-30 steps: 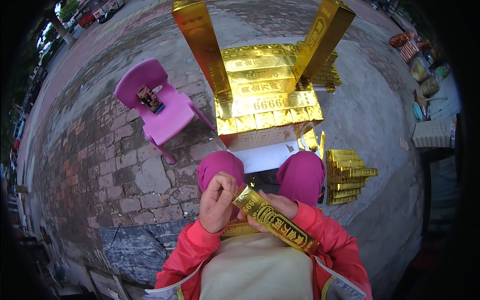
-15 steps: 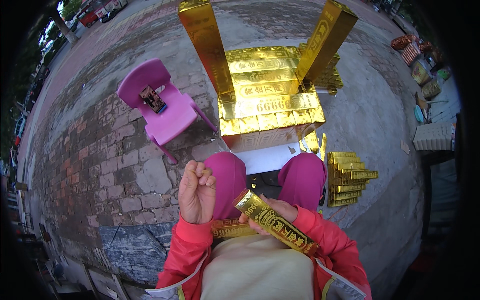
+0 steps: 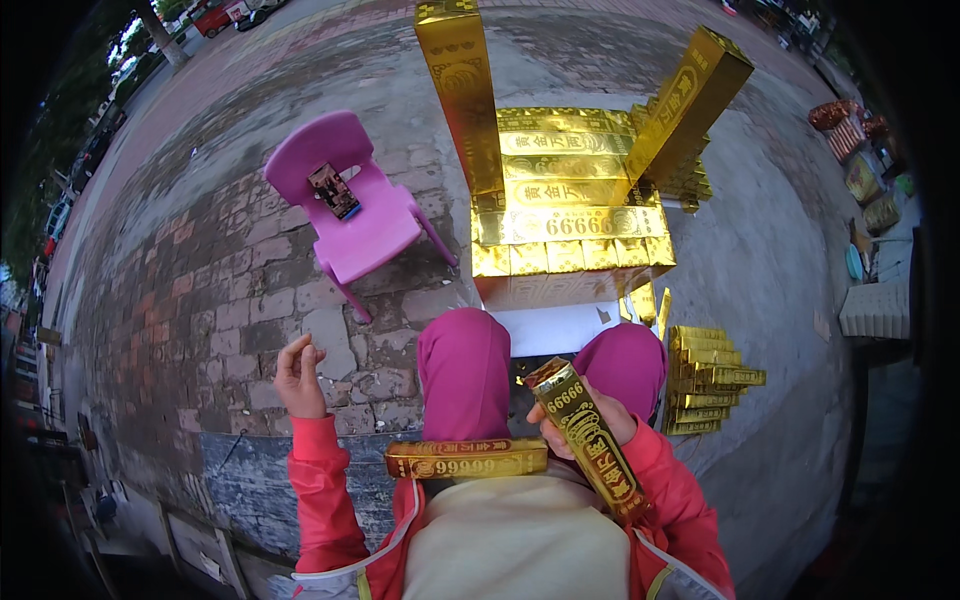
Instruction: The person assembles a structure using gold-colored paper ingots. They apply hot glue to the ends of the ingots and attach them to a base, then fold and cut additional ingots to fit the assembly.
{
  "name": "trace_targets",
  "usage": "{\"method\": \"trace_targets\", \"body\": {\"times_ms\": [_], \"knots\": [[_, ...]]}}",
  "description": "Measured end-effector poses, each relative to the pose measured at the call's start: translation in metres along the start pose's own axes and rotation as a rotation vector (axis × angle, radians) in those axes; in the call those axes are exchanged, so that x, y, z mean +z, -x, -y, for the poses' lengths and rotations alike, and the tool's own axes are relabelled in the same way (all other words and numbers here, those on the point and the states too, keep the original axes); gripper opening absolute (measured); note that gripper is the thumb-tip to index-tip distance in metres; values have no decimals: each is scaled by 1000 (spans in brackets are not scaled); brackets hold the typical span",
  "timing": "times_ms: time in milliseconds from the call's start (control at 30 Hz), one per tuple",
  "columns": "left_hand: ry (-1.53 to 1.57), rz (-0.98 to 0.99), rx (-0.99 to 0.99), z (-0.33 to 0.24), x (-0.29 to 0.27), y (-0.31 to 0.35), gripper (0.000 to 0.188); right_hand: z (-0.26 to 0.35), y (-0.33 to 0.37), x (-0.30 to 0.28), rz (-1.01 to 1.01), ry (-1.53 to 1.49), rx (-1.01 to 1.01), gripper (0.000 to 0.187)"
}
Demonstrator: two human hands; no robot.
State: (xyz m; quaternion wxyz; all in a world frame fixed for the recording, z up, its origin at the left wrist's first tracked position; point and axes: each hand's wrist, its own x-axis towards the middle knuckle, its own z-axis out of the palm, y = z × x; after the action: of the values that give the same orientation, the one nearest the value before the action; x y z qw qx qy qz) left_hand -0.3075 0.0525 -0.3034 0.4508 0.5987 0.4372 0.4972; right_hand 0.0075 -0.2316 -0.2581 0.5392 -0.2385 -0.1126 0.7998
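My right hand [image 3: 620,418] is closed around a long gold foil box [image 3: 594,440] with dark printing, holding it tilted over my lap. Away to the left, my left hand [image 3: 302,378] is raised above the paving with its fingers curled and pinched; anything between them is too small to make out. A second gold foil box [image 3: 466,460] lies crosswise on my lap. Beyond my knees, a block of gold boxes [image 3: 570,225] rests on a white stand [image 3: 560,330]. Two long gold columns, a left column [image 3: 465,110] and a right column [image 3: 690,115], rise from it.
A pink plastic chair [image 3: 365,235] with a phone [image 3: 334,191] on its seat stands at the left. Right of my knees is a stepped pile of gold pieces [image 3: 705,380]. Bags [image 3: 860,180] and a pale ribbed container [image 3: 876,310] sit at the far right.
My left hand has moved outward to the left, away from my knee. The held box has shifted right and turned steeper. More of the lap box shows. The whole view has shifted somewhat.
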Motion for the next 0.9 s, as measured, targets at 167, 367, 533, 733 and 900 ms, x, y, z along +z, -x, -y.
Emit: {"method": "trace_targets", "body": {"times_ms": [167,367,533,733,900], "knots": [[15,35,-75,-15,-1,1,12,-1,0,-2,-40,59,5,80],[-39,143,-183,-27,14,3,11,-2,-1,-1,26,84,13,81],[-209,114,61,-26,30,3,8,-5,0,-4,29,91,-29,76],[-411,145,290,-33,27,-7,27,-4,3,-1,25,34,-91,66],[-239,218,117,-36,18,-12,20,2,10,6,-215,141,-130,79]]}}
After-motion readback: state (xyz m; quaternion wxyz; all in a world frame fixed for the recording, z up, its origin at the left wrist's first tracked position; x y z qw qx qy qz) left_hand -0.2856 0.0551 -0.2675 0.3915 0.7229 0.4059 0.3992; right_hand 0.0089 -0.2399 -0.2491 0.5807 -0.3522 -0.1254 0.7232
